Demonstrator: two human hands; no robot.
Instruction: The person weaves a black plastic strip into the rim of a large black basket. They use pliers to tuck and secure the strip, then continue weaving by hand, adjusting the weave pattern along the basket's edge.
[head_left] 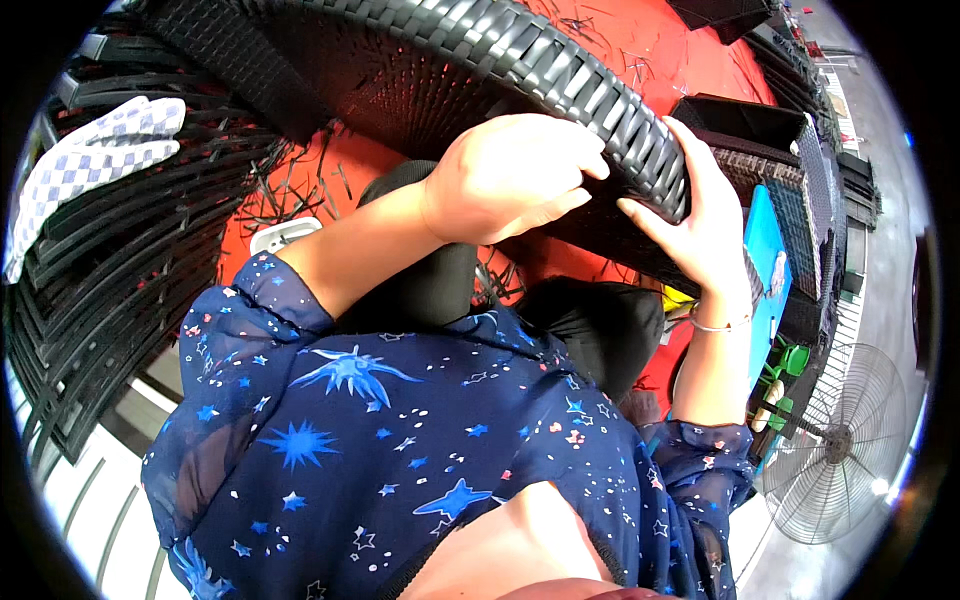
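A large black wicker piece (pixel 500 60) with a curved, strip-wrapped rim stands in front of me, across my knees. My right hand (pixel 700 215) clasps the right end of that rim, its thumb on the near side and its fingers round the far side. Just left of it, my left hand (pixel 515 178) is closed with curled fingers close to the rim. Whatever those fingers pinch is hidden. Below the rim, the inner woven face lies in dark shadow.
Red sheeting (pixel 640 50) strewn with black strip offcuts covers the floor. Stacked black frames (pixel 130 240) stand at left, a checkered glove (pixel 100 160) on them. To the right are a woven box (pixel 770 160), a blue board (pixel 765 280) and a standing fan (pixel 838 445).
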